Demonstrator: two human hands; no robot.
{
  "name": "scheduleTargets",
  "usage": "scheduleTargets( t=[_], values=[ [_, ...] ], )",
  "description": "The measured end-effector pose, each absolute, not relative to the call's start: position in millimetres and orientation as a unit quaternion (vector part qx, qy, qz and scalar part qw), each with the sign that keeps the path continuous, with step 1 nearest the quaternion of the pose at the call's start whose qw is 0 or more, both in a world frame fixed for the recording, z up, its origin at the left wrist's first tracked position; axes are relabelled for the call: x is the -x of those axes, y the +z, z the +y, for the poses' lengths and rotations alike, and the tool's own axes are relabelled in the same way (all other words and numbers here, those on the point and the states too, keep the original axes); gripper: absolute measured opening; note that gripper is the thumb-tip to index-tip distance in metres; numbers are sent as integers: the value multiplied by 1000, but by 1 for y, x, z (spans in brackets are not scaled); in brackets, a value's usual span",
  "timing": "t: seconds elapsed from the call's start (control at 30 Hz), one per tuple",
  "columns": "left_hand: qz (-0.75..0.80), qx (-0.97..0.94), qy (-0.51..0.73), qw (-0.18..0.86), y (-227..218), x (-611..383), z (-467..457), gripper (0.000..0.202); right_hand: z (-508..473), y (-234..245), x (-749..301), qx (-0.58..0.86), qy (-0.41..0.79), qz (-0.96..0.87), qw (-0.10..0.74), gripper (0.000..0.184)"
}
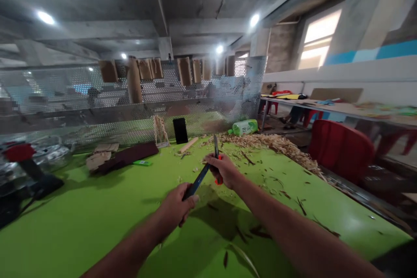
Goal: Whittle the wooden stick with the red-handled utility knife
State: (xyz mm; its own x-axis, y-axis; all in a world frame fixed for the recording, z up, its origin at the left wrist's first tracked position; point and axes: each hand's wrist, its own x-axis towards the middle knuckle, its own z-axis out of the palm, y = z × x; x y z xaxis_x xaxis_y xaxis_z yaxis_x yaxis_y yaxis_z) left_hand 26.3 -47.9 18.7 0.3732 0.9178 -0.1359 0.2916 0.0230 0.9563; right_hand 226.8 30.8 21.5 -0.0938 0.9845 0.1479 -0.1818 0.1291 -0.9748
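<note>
My left hand (177, 207) is closed around one end of a thin dark blue stick-like tool (198, 180) that slants up toward my right hand. My right hand (223, 170) is closed on a knife (216, 147) with an orange-red handle, its dark blade pointing upward. Both hands hover close together above the green table (97, 217). The far tip of the blue tool meets my right hand's fingers; whether they touch is blurred.
Wood shavings (270, 143) pile along the table's far right. A green bottle (245, 127) lies on its side, a black phone (180, 130) leans on the perforated metal screen (97, 95), beside a wooden stick (189, 144) and a dark flat case (130, 156). A red chair (340, 150) stands right.
</note>
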Motion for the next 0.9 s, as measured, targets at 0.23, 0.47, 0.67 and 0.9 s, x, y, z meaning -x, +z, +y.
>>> scheduleTargets(
  t=[0.23,0.47,0.67,0.9],
  values=[
    [423,-626,290,587,22,-22,-40,40,30,30,-226,377,526,-510,566,37],
    [406,-628,323,580,14,-19,-31,41,36,34,-230,359,546,-491,576,46],
    [431,-593,363,575,19,-19,-32,35,44,33,-239,397,509,-463,608,45],
    [432,-573,395,574,18,-19,-29,32,57,11,-235,421,449,-515,596,42]
  ],
)
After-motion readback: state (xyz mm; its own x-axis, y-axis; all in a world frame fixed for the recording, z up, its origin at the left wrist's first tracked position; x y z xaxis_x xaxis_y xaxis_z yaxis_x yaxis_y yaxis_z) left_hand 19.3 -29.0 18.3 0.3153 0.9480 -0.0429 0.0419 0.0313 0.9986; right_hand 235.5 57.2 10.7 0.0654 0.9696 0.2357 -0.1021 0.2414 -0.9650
